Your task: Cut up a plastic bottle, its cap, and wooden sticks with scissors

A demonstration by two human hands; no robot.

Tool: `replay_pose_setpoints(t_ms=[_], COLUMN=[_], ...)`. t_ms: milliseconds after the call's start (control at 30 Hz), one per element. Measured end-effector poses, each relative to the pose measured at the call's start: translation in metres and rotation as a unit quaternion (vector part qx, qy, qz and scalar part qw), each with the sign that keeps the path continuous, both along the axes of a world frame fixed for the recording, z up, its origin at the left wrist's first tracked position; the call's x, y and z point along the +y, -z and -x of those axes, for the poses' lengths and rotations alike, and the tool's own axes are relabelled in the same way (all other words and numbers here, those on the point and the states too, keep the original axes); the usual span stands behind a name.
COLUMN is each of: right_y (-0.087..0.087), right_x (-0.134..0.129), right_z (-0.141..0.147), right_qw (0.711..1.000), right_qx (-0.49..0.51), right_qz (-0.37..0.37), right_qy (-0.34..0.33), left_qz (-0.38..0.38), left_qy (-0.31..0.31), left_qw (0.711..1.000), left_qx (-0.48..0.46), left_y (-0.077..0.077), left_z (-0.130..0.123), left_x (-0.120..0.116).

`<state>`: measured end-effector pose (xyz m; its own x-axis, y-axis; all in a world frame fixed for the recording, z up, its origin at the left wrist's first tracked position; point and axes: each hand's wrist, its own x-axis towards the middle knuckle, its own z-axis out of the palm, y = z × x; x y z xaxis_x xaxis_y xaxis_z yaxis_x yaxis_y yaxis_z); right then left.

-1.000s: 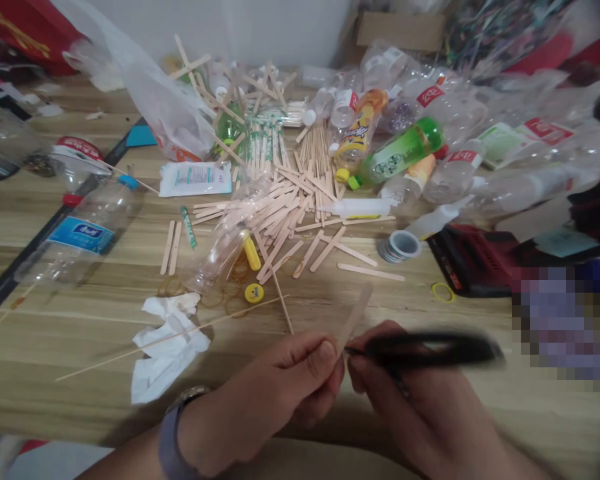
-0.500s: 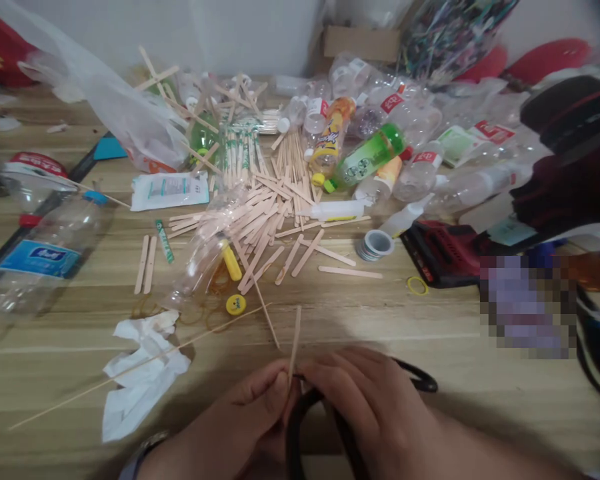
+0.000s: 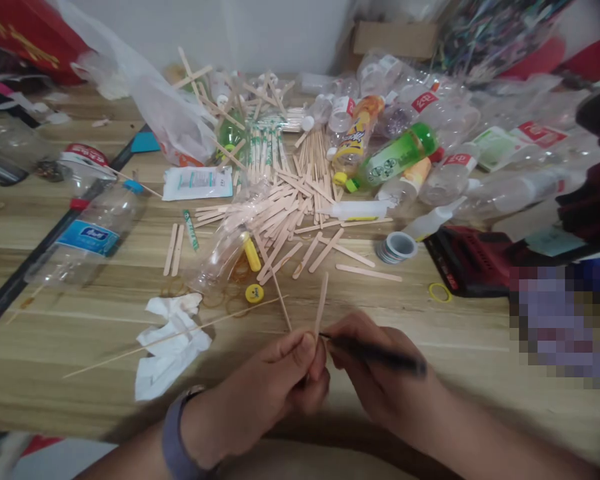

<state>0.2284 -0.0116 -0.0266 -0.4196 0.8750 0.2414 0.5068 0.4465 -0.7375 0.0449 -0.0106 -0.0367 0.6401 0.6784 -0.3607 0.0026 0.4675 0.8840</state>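
Note:
My left hand [image 3: 275,380] is closed, pinching a wooden craft stick [image 3: 323,300] that stands nearly upright between thumb and fingers. To its right, my right hand [image 3: 380,367] is closed around black-handled scissors [image 3: 380,353], seen blurred and almost edge-on. Their tip touches or lies very near the craft stick where my left fingers grip it; whether the blades are open is hidden. Beyond my hands spreads a pile of loose craft sticks [image 3: 280,213]. A thin bamboo skewer [image 3: 180,339] crosses a crumpled white tissue [image 3: 173,360] to the left.
Several plastic bottles, one green-labelled [image 3: 395,160], crowd the back right. A red and black power tool [image 3: 475,260] and a roll of tape [image 3: 397,247] stand on the right. A blue-labelled bottle [image 3: 90,237] lies left. A yellow cap [image 3: 255,293] sits ahead of my hands.
The scissors have turned from showing their handle loops to nearly edge-on, and my right hand has turned with them. My left hand still pinches the craft stick. The whole view has shifted.

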Motion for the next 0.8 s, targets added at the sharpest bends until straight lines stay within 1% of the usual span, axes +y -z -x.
replay_pose_setpoints(t_ms=[67,100,133,167,200,267,300,333,367,400,433,500,533,567,600,633,667,700,733,800], right_y=[-0.002,-0.003,-0.004,-0.004,-0.005,-0.005,-0.005,-0.005,-0.006,-0.006,-0.006,-0.005,-0.004,-0.002,0.0,0.003,0.005,0.007,0.008,0.005], right_x=[0.001,0.001,0.0,-0.001,-0.002,-0.005,-0.005,-0.005,-0.005,-0.004,-0.002,0.0,0.0,0.0,0.0,-0.001,-0.003,-0.004,-0.006,-0.008], right_z=[0.002,0.003,0.002,0.001,-0.001,-0.006,-0.008,-0.01,-0.01,-0.009,-0.008,-0.004,-0.002,0.0,0.001,0.001,0.0,-0.001,-0.002,-0.005], right_qw=[0.993,0.988,0.987,0.991,0.997,0.998,0.993,0.99,0.993,0.998,1.0,0.986,0.975,0.967,0.963,0.964,0.968,0.975,0.982,0.992], right_qx=[0.03,0.034,0.033,0.028,0.017,-0.014,-0.025,-0.03,-0.027,-0.015,0.004,0.054,0.083,0.11,0.132,0.144,0.148,0.138,0.121,0.072], right_qz=[0.115,0.15,0.155,0.129,0.077,-0.061,-0.116,-0.136,-0.117,-0.066,0.008,0.159,0.207,0.231,0.234,0.222,0.199,0.172,0.141,0.073], right_qy=[0.008,0.008,0.005,0.003,0.0,-0.013,-0.018,-0.021,-0.013,-0.002,0.005,0.006,0.006,0.007,0.01,0.019,0.029,0.037,0.046,0.066], left_qz=[-0.055,-0.077,-0.079,-0.057,-0.019,0.041,0.048,0.042,0.02,-0.015,-0.055,-0.111,-0.115,-0.095,-0.054,-0.013,0.017,0.017,-0.001,-0.066], left_qy=[-0.007,-0.006,-0.002,0.001,0.003,0.018,0.027,0.032,0.032,0.027,0.017,0.002,-0.011,-0.029,-0.054,-0.087,-0.119,-0.147,-0.166,-0.177], left_qw=[0.998,0.996,0.996,0.998,1.0,0.997,0.997,0.997,0.999,0.999,0.998,0.991,0.991,0.995,0.996,0.989,0.977,0.97,0.972,0.981], left_qx=[0.029,0.044,0.043,0.023,-0.009,-0.056,-0.061,-0.054,-0.035,-0.007,0.026,0.076,0.067,0.023,-0.046,-0.122,-0.177,-0.191,-0.167,-0.038], left_y=[0.001,0.001,0.002,0.001,0.001,-0.002,-0.004,-0.005,-0.007,-0.008,-0.008,-0.01,-0.01,-0.011,-0.013,-0.014,-0.016,-0.017,-0.018,-0.019], left_z=[0.001,0.001,0.001,0.0,-0.001,-0.002,-0.003,-0.003,-0.003,-0.002,-0.002,-0.001,-0.002,-0.003,-0.004,-0.005,-0.006,-0.006,-0.006,-0.005], left_x=[0.002,0.002,0.002,0.001,0.0,-0.001,-0.001,-0.001,0.0,0.002,0.003,0.006,0.006,0.007,0.007,0.008,0.008,0.008,0.008,0.008])
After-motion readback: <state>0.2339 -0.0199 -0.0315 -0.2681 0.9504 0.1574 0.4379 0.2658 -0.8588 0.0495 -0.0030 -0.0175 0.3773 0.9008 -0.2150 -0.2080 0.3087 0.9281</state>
